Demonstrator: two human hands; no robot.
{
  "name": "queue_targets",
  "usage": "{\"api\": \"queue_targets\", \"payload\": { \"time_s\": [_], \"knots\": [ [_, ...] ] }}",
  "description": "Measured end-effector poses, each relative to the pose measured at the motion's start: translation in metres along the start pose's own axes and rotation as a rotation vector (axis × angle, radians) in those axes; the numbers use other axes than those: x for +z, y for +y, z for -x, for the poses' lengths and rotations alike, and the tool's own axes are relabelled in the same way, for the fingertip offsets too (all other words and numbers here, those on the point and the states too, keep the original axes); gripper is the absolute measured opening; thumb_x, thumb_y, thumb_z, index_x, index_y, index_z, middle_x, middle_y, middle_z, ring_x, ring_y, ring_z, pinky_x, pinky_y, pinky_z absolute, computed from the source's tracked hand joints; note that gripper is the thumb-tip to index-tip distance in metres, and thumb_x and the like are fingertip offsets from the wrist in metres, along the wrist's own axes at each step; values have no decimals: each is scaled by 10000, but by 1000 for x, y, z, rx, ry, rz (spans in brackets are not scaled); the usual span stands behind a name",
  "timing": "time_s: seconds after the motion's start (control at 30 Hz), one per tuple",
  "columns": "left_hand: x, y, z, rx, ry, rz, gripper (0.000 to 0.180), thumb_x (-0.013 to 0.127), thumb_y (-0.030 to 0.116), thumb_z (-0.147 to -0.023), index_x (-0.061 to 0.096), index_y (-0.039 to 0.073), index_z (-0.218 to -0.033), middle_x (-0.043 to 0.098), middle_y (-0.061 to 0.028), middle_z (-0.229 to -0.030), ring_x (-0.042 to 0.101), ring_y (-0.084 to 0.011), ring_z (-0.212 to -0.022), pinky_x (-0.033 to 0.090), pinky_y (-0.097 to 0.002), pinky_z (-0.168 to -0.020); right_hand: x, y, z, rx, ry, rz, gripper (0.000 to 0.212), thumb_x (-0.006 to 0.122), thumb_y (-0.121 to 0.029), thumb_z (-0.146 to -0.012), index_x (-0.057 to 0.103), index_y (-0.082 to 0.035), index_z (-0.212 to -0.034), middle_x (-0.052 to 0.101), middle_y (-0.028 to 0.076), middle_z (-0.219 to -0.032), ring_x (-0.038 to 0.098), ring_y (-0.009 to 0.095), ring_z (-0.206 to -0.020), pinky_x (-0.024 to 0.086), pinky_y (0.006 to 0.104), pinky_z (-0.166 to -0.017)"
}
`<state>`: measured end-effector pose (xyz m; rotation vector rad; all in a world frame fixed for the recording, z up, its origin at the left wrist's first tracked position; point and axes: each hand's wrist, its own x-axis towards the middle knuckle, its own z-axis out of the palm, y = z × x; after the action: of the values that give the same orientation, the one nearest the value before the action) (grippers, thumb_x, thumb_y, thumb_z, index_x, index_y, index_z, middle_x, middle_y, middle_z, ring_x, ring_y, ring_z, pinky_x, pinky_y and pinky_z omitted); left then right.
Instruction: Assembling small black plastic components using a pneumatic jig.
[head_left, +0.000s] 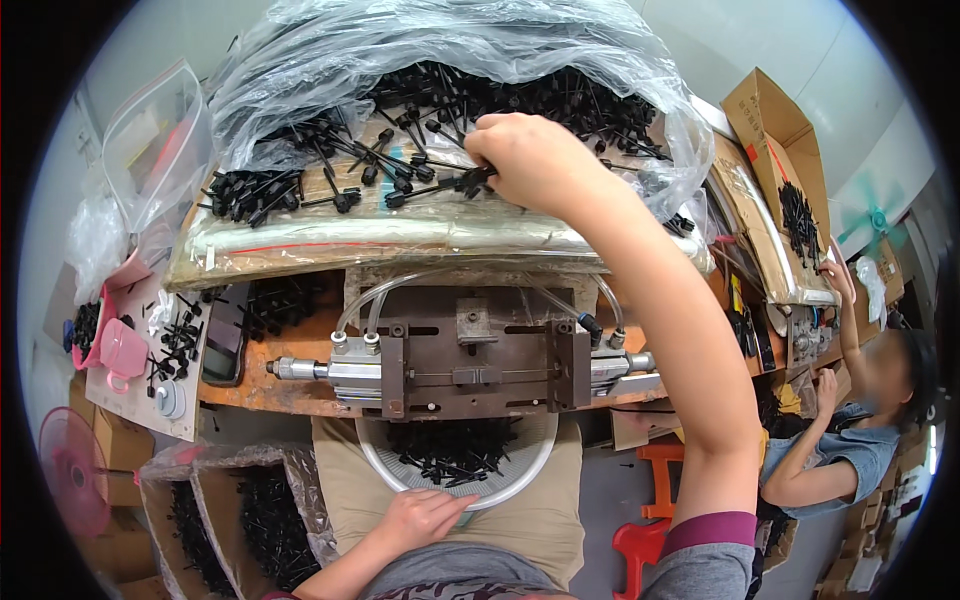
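My right hand point(535, 160) reaches over the raised work surface, its fingers closed on a bunch of black, thin-stemmed plastic parts point(468, 182). The fingertips are partly hidden, so how many parts it holds is unclear. Around it spreads a heap of similar black parts point(560, 98) with knob-like heads. My left hand point(425, 517) is at the near rim of a white perforated basket point(547, 462), fingers curled over the edge. More black parts point(450, 448) lie inside that basket, in my lap. Between the two hands stands a metal clamping fixture point(473, 345) with a cylinder on either side.
Clear plastic sheeting point(440, 40) drapes the back of the heap. At left are a pink cup point(122, 350) and a phone-like dark device point(224, 335). Lined boxes of black parts point(270, 525) stand lower left. A red stool point(640, 548) and another person point(840, 455) are at right.
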<state>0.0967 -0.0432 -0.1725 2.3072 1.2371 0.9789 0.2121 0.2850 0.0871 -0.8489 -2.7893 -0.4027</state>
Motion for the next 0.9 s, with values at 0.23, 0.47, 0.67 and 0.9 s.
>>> {"api": "queue_targets", "payload": {
  "time_s": [0.23,0.47,0.67,0.9],
  "knots": [
    [-5,3,4,4,-20,13,356,710,59,-732,723,103,-1085,612,-21,-658,605,-181,-566,509,-298,-539,5,6,3,39,-117,-217,302,711,-26,-713,666,-32,-1012,673,125,-1051,625,311,-1025,503,392,-899],
    [-7,5,-1,29,17,13,372,710,54,-721,718,89,-1091,596,-23,-647,589,-180,-552,498,-296,-532,8,12,15,-29,90,-227,329,696,-18,-693,673,-44,-1021,650,104,-972,628,312,-929,512,390,-823],
    [-9,6,1,25,30,22,396,712,49,-716,714,90,-1110,576,-14,-623,574,-171,-536,489,-293,-521,-16,40,30,279,208,-534,199,727,-131,-787,705,-42,-963,595,8,-742,501,74,-630,423,252,-596],
    [-7,14,-11,13,62,24,367,709,35,-771,703,83,-1135,572,-17,-594,556,-163,-492,466,-284,-488,-7,47,33,474,515,-1202,157,689,-139,-857,671,-22,-960,652,39,-752,605,97,-639,465,235,-601]
  ]
}}
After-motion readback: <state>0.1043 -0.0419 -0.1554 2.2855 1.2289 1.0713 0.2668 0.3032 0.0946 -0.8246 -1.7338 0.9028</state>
